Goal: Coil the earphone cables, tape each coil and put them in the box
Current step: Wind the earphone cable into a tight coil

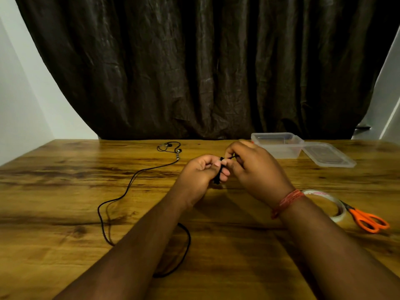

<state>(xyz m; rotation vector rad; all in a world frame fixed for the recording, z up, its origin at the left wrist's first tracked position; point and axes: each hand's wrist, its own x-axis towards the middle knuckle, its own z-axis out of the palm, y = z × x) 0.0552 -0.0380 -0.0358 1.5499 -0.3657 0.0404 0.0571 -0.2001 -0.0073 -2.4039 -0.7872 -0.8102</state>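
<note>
A dark curtain (pixel 194 68) hung behind a wooden desk (pixel 65 182) where a person worked on earphones. An uncoiled black earphone cable (pixel 129 180) trailed across the desk's left side, its earbuds near the far edge. A clear plastic box (pixel 279 146) stood open at the far right, its lid (pixel 329 156) beside it. The left hand (pixel 201 176) gripped a small black coil (pixel 218 176) above the desk's middle, while the right hand (pixel 253 169) pinched the coil's upper end. A tape roll (pixel 333 204) lay touching orange scissors (pixel 368 219).
</note>
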